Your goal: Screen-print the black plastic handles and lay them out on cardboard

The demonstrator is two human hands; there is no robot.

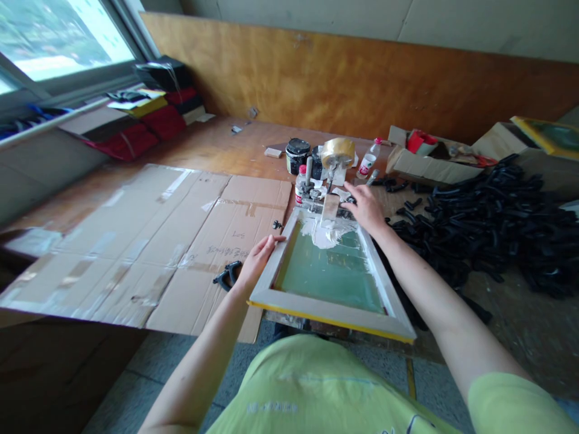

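A screen frame (332, 271) with a green mesh lies in front of me, white paste smeared over its far end. My left hand (260, 260) is at the frame's left edge, fingers together at the rim; what they grip, if anything, is hidden. My right hand (364, 207) is above the frame's far right corner, fingers apart, near a flat squeegee-like block (330, 207) that stands in the white paste. Behind the block is a metal clamp (312, 194). A black curved part (227, 275) lies on the cardboard just left of my left hand.
Flattened cardboard (181, 241) covers the left of the table. Behind the frame stand black tubs (297, 158), a tape roll (338, 152) and two bottles (368, 159). A large pile of black parts (493, 229) lies right, below an open box (429, 163).
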